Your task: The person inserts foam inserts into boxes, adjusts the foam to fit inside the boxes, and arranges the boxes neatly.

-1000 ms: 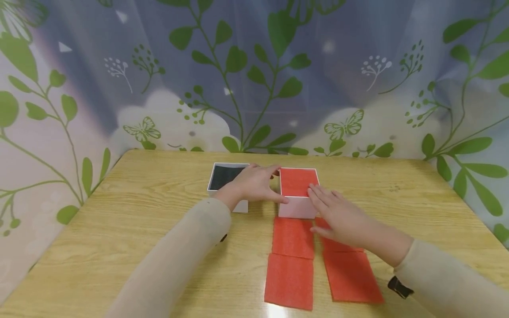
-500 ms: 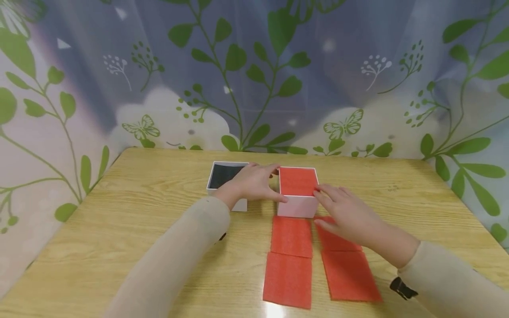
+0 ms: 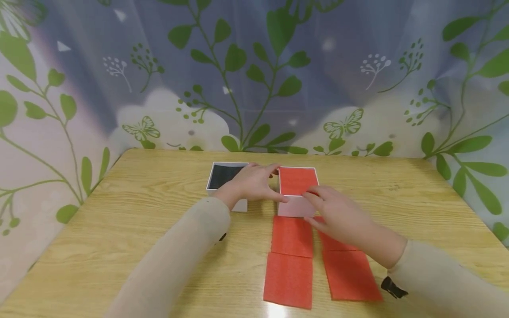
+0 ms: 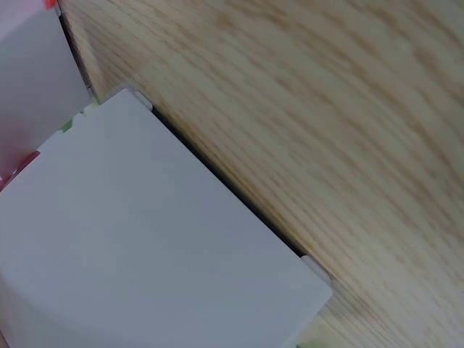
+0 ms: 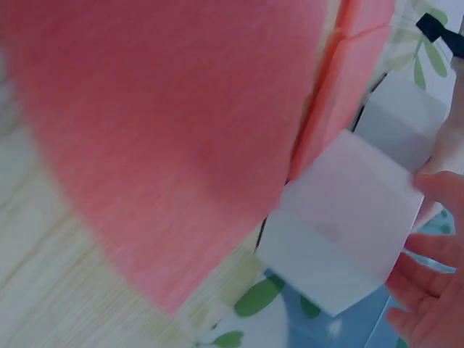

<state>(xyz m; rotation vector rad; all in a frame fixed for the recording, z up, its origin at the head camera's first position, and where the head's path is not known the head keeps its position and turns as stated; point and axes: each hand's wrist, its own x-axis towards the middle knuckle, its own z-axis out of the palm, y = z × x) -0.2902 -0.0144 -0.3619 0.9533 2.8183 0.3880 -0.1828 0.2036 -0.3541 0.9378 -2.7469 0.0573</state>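
In the head view a white box point(image 3: 293, 207) stands near the middle of the table, filled to its rim with red cloth squares point(image 3: 298, 180). My left hand point(image 3: 254, 182) holds this box from the left, thumb at the front corner and fingers at the back corner. At the front right corner, the fingertips of my right hand point(image 3: 342, 216) touch the rim and cloth edge, slightly bent. The right wrist view shows the right hand point(image 5: 435, 268) beside the white box point(image 5: 348, 210). Whether the right fingers grip any cloth is hidden.
Left of it is a second white box point(image 3: 240, 206) with black cloth point(image 3: 224, 176), partly covered by the left wrist. Several red cloth squares point(image 3: 288, 280) lie in two columns on the wooden table point(image 3: 139, 198) in front. A patterned curtain point(image 3: 254, 88) hangs behind.
My right fingers have slid from the cloth's top right to the box's right edge, then left to its front right corner. The left hand and both boxes have stayed in place.
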